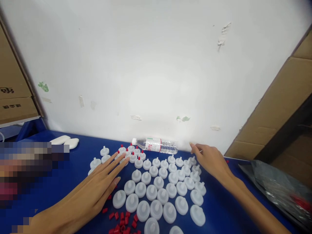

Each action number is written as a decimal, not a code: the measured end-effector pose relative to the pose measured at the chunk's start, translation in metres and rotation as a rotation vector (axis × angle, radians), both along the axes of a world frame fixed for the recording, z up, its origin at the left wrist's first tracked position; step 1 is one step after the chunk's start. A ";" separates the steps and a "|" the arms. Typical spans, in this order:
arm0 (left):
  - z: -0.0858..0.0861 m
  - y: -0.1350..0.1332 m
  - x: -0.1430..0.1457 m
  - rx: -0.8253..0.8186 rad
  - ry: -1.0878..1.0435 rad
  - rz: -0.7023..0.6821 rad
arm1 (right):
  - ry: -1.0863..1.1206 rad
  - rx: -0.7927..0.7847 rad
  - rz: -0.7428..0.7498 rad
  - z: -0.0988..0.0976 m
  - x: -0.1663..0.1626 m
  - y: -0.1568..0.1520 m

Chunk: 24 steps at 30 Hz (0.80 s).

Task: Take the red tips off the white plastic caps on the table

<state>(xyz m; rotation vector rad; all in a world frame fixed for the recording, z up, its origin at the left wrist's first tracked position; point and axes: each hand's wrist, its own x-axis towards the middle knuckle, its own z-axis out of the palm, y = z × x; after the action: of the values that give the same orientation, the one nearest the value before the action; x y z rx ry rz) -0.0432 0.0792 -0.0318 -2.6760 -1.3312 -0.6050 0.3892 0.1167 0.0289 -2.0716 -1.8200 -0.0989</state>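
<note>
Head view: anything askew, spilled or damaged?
The wall bears torn, tape-like scraps. The clear bottle lies on its side beyond the white nozzle caps, lid on; no spill shows.

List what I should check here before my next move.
1. Left hand clear of the white pieces: not ok, it partly hides some.
2. Right hand holding nothing: cannot tell, its curled fingers hide the grip.
3. Loose red caps available: ok, several lie near the bottom of the picture.
4. Red cap on every white piece: not ok, many are bare.
5. Bottle closed: ok, it lies sideways, capped.
</note>
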 end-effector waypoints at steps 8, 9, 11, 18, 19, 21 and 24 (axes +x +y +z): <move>0.013 -0.006 0.010 -0.065 -0.243 0.008 | 0.054 0.183 0.101 0.009 -0.014 -0.003; 0.014 -0.005 0.011 -0.060 -0.253 0.002 | 0.061 0.203 0.129 0.011 -0.018 -0.005; 0.014 0.001 0.012 -0.036 -0.276 -0.014 | 0.074 0.236 0.197 0.013 -0.028 -0.009; 0.012 0.019 0.004 0.156 -0.383 -0.112 | 0.095 0.292 0.485 0.026 -0.082 -0.044; 0.016 0.016 0.004 0.186 -0.396 -0.122 | 0.100 0.298 0.532 0.028 -0.089 -0.050; 0.025 0.006 0.004 0.263 -0.411 -0.159 | 0.129 0.322 0.633 0.029 -0.105 -0.063; 0.030 -0.020 0.005 0.377 -0.383 -0.271 | 0.171 0.382 0.758 0.019 -0.134 -0.082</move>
<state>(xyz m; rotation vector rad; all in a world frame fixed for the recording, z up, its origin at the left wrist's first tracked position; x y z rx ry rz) -0.0379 0.0592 -0.0015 -2.5144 -0.8032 -1.3076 0.2552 0.0351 0.0479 -1.0207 -2.1396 -0.0535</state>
